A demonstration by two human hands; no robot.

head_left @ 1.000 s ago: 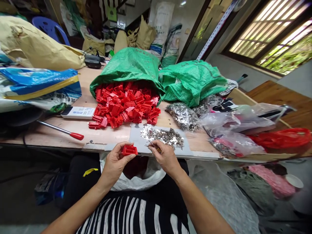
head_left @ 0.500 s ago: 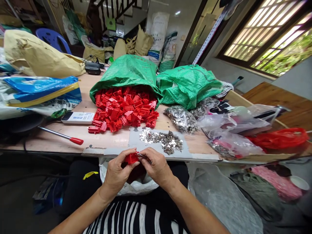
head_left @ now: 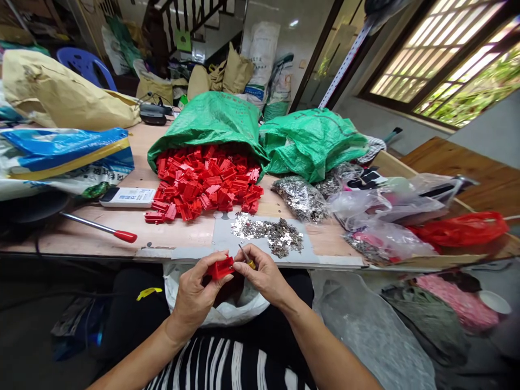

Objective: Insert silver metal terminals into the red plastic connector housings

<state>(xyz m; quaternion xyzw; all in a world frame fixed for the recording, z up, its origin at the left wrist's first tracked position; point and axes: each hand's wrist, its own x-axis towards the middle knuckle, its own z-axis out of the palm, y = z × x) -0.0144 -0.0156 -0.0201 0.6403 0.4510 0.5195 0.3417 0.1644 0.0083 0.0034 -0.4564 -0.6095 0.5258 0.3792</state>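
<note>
Between the thumb and fingers of my left hand (head_left: 197,285) is a red plastic housing (head_left: 222,267), held above an open white sack (head_left: 239,313) on my lap. My right hand (head_left: 262,275) is closed round a small screwdriver (head_left: 247,257) with a yellow handle, its thin shaft pointing up and away from the housing. The right thumb and fingertip are at the housing's right end; whether they also pinch a small part there I cannot tell. Beyond the hands, small shiny metal pieces (head_left: 280,236) lie heaped on a grey sheet (head_left: 223,238) at the table's edge.
Many red housings (head_left: 207,181) spill from a green sack (head_left: 211,116). A second green sack (head_left: 312,143) and a clear bag of metal pieces (head_left: 301,197) stand to its right. At left are a lever with a red grip (head_left: 125,236) and a white box (head_left: 128,197).
The screwdriver has swung from pointing into the red housing to pointing upward, away from it. The housing has turned slightly, showing its open side more. My left hand keeps its hold.
</note>
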